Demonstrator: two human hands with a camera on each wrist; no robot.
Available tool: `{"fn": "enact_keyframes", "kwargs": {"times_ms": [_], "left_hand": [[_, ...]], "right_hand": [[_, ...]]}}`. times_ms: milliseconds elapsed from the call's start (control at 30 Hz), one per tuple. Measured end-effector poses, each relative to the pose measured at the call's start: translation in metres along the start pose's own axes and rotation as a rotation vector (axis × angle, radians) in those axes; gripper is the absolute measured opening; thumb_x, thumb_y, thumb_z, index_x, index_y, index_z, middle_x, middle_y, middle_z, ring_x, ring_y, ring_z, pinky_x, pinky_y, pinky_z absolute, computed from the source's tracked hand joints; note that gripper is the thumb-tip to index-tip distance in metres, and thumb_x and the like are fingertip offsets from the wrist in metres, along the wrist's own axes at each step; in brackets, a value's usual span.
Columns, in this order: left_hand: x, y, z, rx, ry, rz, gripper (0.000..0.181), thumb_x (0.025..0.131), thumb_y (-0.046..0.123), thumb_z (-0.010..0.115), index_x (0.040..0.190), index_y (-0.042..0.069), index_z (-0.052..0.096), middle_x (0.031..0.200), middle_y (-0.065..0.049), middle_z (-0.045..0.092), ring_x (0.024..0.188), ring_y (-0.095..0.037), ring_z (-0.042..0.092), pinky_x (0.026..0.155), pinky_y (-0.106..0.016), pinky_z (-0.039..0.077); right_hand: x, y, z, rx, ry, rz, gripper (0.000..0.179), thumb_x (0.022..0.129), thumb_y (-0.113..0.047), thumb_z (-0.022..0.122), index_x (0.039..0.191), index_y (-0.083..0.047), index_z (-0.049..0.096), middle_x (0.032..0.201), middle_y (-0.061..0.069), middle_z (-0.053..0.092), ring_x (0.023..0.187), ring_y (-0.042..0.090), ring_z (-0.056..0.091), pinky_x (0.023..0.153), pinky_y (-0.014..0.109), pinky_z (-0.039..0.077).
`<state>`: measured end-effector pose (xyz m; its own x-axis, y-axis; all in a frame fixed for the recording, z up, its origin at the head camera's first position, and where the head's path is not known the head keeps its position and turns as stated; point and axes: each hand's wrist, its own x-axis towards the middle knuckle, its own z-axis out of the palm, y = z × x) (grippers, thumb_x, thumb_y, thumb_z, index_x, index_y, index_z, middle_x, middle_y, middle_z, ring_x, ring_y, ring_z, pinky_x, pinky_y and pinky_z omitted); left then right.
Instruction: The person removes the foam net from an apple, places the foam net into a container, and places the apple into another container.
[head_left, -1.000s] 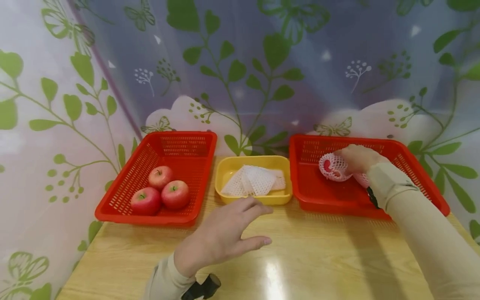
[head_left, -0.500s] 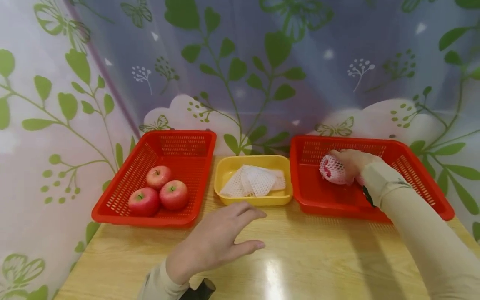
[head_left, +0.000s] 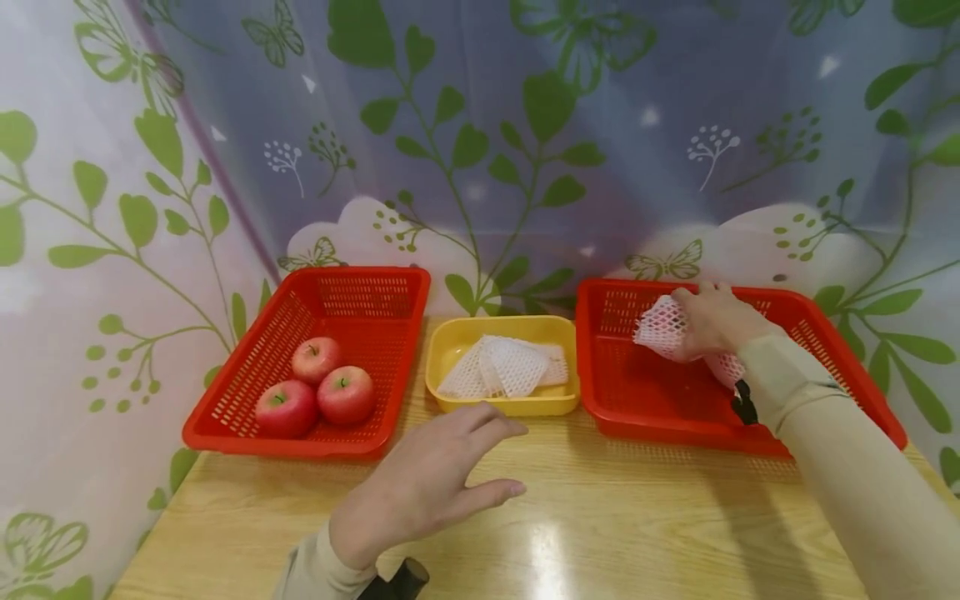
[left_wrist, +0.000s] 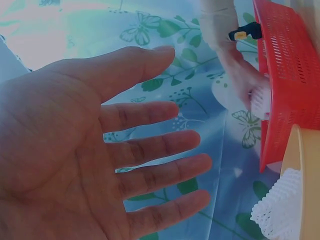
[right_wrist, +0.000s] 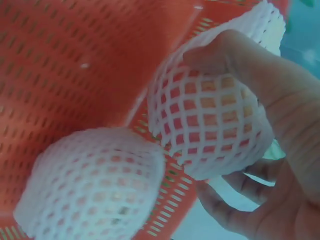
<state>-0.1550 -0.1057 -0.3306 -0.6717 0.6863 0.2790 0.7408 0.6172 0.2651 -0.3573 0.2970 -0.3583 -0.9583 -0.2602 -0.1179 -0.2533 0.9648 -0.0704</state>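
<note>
My right hand [head_left: 720, 321] grips an apple in a white foam net [right_wrist: 210, 115] inside the right red basket [head_left: 675, 429]. The thumb lies across the net in the right wrist view, with fingers on the far side. Beside it in the basket is a second netted apple [right_wrist: 95, 185], partly hidden by the hand in the head view. My left hand [head_left: 427, 483] hovers over the table's front, holding nothing. Its fingers are spread and nearly straight in the left wrist view. Nearest to it stands a yellow tray [head_left: 502, 407] with white foam nets [head_left: 510, 367].
A left red basket [head_left: 292, 450] holds three bare apples, one of them a darker red apple [head_left: 287, 408]. All the containers stand in a row on the wooden table [head_left: 600, 517]. A patterned curtain [head_left: 480, 167] hangs behind them.
My right hand has turned and tilted the netted apple within the basket, so the net's gathered end now points left and its opening no longer shows. My left hand is almost still.
</note>
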Motion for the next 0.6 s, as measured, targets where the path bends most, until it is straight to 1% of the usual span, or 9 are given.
{"fn": "enact_keyframes", "kwargs": {"times_ms": [100, 200, 333, 433, 467, 533, 600], "left_hand": [[0.000, 0.001, 0.000, 0.008, -0.003, 0.004, 0.048, 0.094, 0.044, 0.069, 0.132, 0.015, 0.062, 0.121, 0.002, 0.064, 0.102, -0.017, 0.066, 0.082, -0.035, 0.057], [-0.001, 0.001, 0.001, 0.016, -0.011, 0.005, 0.048, 0.094, 0.044, 0.069, 0.132, 0.016, 0.061, 0.121, 0.003, 0.064, 0.101, -0.017, 0.066, 0.081, -0.036, 0.057], [-0.001, 0.002, 0.001, 0.027, -0.026, 0.007, 0.048, 0.095, 0.045, 0.068, 0.132, 0.017, 0.061, 0.120, 0.003, 0.064, 0.099, -0.016, 0.066, 0.078, -0.035, 0.056], [-0.001, 0.003, 0.002, 0.027, -0.032, 0.006, 0.048, 0.095, 0.046, 0.068, 0.132, 0.017, 0.061, 0.120, 0.004, 0.064, 0.098, -0.016, 0.066, 0.076, -0.034, 0.056], [-0.001, 0.004, 0.002, 0.026, -0.033, 0.006, 0.047, 0.095, 0.045, 0.068, 0.132, 0.017, 0.062, 0.119, 0.004, 0.064, 0.098, -0.016, 0.066, 0.076, -0.034, 0.056], [-0.002, 0.004, 0.002, 0.027, -0.035, 0.005, 0.047, 0.094, 0.045, 0.068, 0.132, 0.017, 0.062, 0.120, 0.004, 0.065, 0.099, -0.017, 0.066, 0.076, -0.034, 0.056], [-0.003, 0.005, 0.002, 0.029, -0.035, 0.004, 0.048, 0.094, 0.045, 0.069, 0.132, 0.017, 0.062, 0.120, 0.004, 0.065, 0.099, -0.017, 0.066, 0.078, -0.035, 0.056]], "right_hand": [[-0.007, -0.001, -0.011, 0.028, 0.035, -0.010, 0.094, 0.073, -0.042, 0.085, 0.143, 0.004, 0.041, 0.133, 0.038, 0.034, 0.118, 0.055, 0.032, 0.089, 0.074, 0.044], [-0.015, -0.003, -0.022, 0.044, 0.058, -0.023, 0.095, 0.073, -0.036, 0.086, 0.142, 0.009, 0.039, 0.136, 0.039, 0.036, 0.120, 0.057, 0.035, 0.095, 0.073, 0.041], [-0.031, -0.009, -0.034, 0.025, 0.093, -0.043, 0.097, 0.072, -0.034, 0.086, 0.140, 0.014, 0.037, 0.136, 0.041, 0.045, 0.121, 0.060, 0.045, 0.100, 0.072, 0.039], [-0.049, -0.017, -0.044, 0.024, 0.127, -0.052, 0.098, 0.074, -0.037, 0.084, 0.144, 0.012, 0.037, 0.137, 0.040, 0.049, 0.121, 0.059, 0.048, 0.100, 0.072, 0.038], [-0.056, -0.020, -0.048, 0.023, 0.138, -0.054, 0.100, 0.074, -0.038, 0.083, 0.147, 0.011, 0.036, 0.139, 0.040, 0.047, 0.123, 0.060, 0.046, 0.102, 0.072, 0.036], [-0.073, -0.027, -0.056, 0.043, 0.167, -0.054, 0.100, 0.075, -0.040, 0.082, 0.149, 0.008, 0.034, 0.142, 0.038, 0.046, 0.125, 0.057, 0.044, 0.104, 0.071, 0.034], [-0.090, -0.035, -0.063, 0.075, 0.213, -0.061, 0.099, 0.075, -0.037, 0.082, 0.150, 0.006, 0.034, 0.143, 0.035, 0.047, 0.126, 0.054, 0.043, 0.105, 0.069, 0.034]]}}
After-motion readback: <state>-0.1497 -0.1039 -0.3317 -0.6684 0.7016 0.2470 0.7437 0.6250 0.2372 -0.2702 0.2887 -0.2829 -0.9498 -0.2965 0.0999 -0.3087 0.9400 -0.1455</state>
